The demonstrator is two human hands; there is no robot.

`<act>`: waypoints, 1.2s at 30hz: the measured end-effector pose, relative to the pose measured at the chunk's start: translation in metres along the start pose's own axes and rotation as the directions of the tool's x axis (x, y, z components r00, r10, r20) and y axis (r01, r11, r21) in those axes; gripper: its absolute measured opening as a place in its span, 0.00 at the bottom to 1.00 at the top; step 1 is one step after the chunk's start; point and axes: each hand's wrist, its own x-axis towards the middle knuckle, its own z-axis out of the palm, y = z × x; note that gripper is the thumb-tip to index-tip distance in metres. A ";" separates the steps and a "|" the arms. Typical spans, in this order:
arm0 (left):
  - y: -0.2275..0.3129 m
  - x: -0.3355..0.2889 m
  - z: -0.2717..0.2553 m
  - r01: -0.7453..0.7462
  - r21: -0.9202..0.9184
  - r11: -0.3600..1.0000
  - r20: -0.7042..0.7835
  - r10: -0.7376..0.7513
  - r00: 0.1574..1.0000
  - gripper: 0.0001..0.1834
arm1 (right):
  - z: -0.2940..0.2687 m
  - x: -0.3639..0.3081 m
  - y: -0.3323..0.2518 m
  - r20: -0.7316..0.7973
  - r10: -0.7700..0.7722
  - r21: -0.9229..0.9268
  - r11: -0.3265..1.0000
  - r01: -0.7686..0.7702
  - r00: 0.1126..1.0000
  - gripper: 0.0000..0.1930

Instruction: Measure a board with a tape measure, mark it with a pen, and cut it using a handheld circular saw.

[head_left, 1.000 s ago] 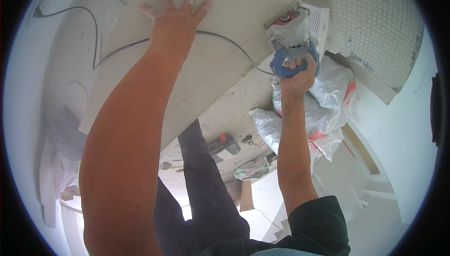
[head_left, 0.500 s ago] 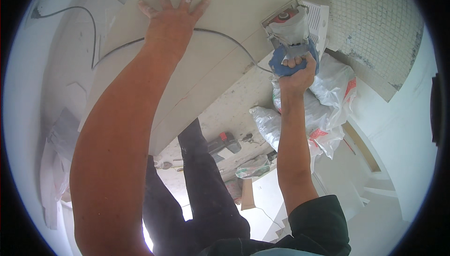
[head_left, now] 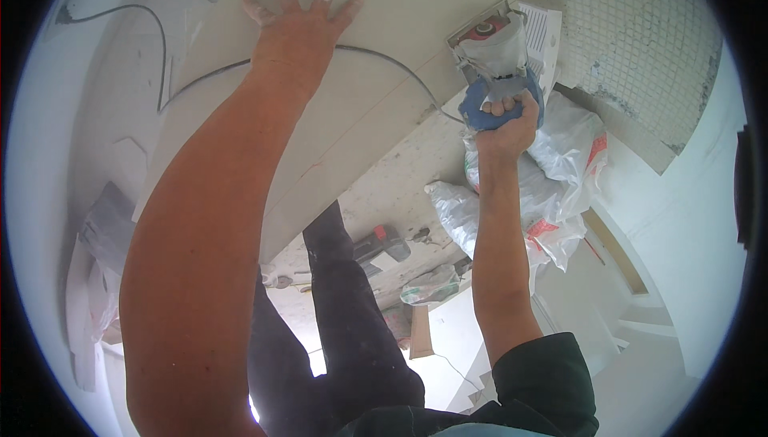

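A large pale flat board (head_left: 384, 9) lies across the upper middle, with a thin reddish line marked along it. Palm down on the board is my left hand (head_left: 298, 35), its fingers spread. My right hand (head_left: 510, 121) is wrapped round the blue handle of a dusty handheld circular saw (head_left: 498, 47), which is at the board's right edge by the far end of the line. The saw's metal base plate and a red round part show at its top; whether the blade touches the board is hidden. A dark power cord (head_left: 392, 63) runs from the saw leftward over the board, passing behind my left wrist.
White plastic sacks (head_left: 560, 185) are piled beneath my right forearm. A mesh-patterned sheet (head_left: 632, 45) leans at the upper right. Below the board, a dark tool with a red part (head_left: 382, 241) and a clear plastic bag (head_left: 432, 285) lie near my legs.
My left hand and forearm have shifted very slightly to the right on the board. The saw and my right hand look unmoved.
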 end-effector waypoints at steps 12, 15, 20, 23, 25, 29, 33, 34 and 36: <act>0.003 0.002 -0.008 0.017 0.008 1.000 0.006 -0.017 1.000 0.51 | 0.000 -0.004 0.001 -0.010 -0.020 -0.013 1.000 0.020 1.000 0.09; 0.002 0.000 -0.014 0.020 0.019 1.000 0.056 -0.021 0.998 0.51 | 0.000 -0.004 0.003 -0.019 -0.010 -0.011 1.000 0.010 1.000 0.09; 0.003 -0.001 -0.012 0.012 0.005 1.000 0.036 -0.012 0.999 0.52 | 0.000 -0.006 0.003 -0.044 -0.009 -0.012 1.000 0.008 0.999 0.09; 0.003 -0.001 -0.009 0.012 0.008 1.000 0.015 -0.012 1.000 0.52 | 0.005 -0.010 0.003 -0.060 -0.022 -0.036 0.999 0.020 0.998 0.09; 0.002 -0.002 -0.008 0.013 0.009 1.000 0.011 -0.013 1.000 0.52 | 0.004 -0.010 0.004 -0.052 -0.021 -0.031 0.999 0.019 0.998 0.09; 0.003 -0.001 -0.014 0.012 0.004 1.000 0.027 -0.012 1.000 0.52 | -0.003 -0.007 0.004 -0.013 -0.036 -0.040 0.999 0.036 0.999 0.09; 0.002 -0.001 -0.008 0.026 -0.010 1.000 0.006 -0.026 1.000 0.51 | -0.001 -0.008 0.005 -0.020 -0.017 -0.033 0.999 0.017 1.000 0.09; 0.002 -0.002 -0.007 0.025 -0.008 1.000 0.001 -0.025 1.000 0.51 | -0.001 -0.009 0.006 -0.015 -0.018 -0.026 1.000 0.018 1.000 0.09; 0.003 -0.002 -0.005 0.021 -0.011 1.000 -0.005 -0.021 1.000 0.51 | -0.001 -0.010 0.006 -0.013 -0.023 -0.023 0.999 0.022 1.000 0.09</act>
